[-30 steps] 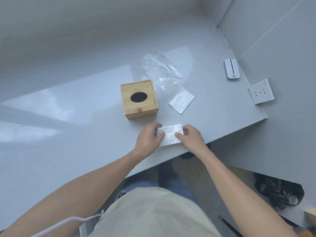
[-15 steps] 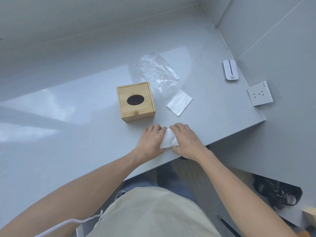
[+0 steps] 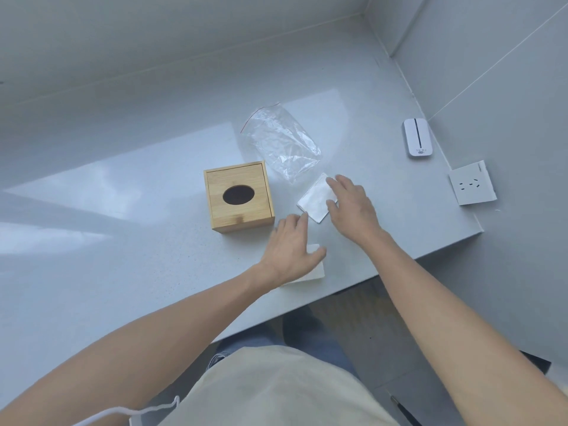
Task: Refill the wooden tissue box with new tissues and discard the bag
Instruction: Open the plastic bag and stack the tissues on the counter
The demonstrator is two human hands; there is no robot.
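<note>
Left hand [image 3: 292, 250]: spread flat, palm down, over a folded tissue [image 3: 310, 273] at the table's [image 3: 123, 241] near edge; gripping nothing.
Right hand [image 3: 350, 204]: fingers splayed, tips touching a second folded tissue [image 3: 315, 201]; no closed grip visible.
Key relation: the second tissue lies just left of the right hand and just beyond the left hand's fingertips, its long axis running diagonally, near-left to far-right; the right hand is nearer.
Wooden tissue box [image 3: 238, 196]: upright, left of both hands, oval slot dark and apparently empty.
Plastic bag [image 3: 281, 139]: crumpled, empty-looking, beyond the tissue, not yet discarded.
Far right: white device [image 3: 417, 137]; wall socket [image 3: 471, 187].
</note>
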